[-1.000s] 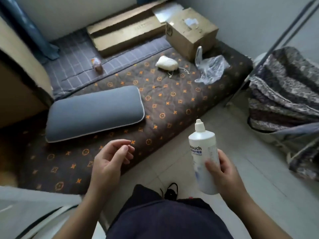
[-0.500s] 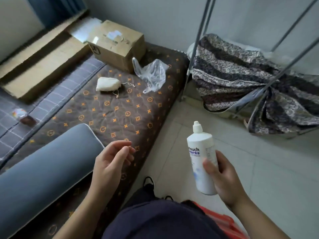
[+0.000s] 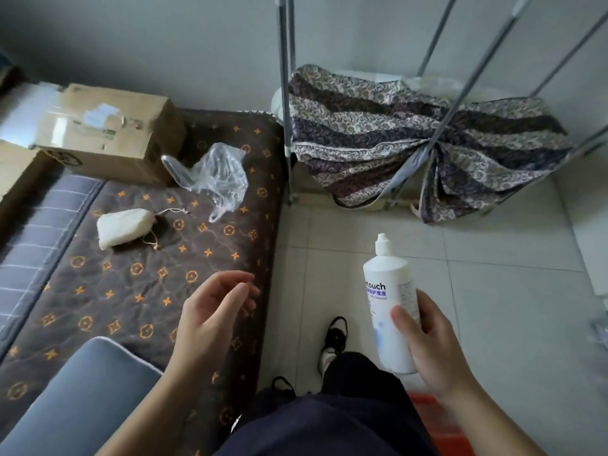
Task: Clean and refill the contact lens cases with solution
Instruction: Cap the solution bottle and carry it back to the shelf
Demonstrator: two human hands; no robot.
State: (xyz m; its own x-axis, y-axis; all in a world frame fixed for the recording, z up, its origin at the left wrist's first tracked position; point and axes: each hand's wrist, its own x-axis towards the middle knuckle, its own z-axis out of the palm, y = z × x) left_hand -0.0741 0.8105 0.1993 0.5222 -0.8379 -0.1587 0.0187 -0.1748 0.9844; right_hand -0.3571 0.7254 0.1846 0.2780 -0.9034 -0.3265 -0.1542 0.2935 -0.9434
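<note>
A white bottle of lens solution [image 3: 388, 291] with a capped nozzle stands upright in my right hand [image 3: 431, 350], whose thumb and fingers wrap its lower half. It hovers over the tiled floor at the lower right. My left hand [image 3: 210, 317] floats in front of the mattress edge with its fingers loosely curled and nothing in it. No contact lens case is in view.
A brown patterned mattress [image 3: 138, 284] fills the left, bearing a cardboard box [image 3: 108, 136], a clear plastic bag [image 3: 214, 176], a small white pouch [image 3: 123, 227] and a grey pillow [image 3: 75, 396]. A metal rack with patterned cloth [image 3: 411, 143] stands at the back right. Something red [image 3: 437, 419] lies by my legs.
The view has swung to the right, so the bed slid left and the rack and tiled floor came in. Both hands keep their pose, the right one still holding the bottle.
</note>
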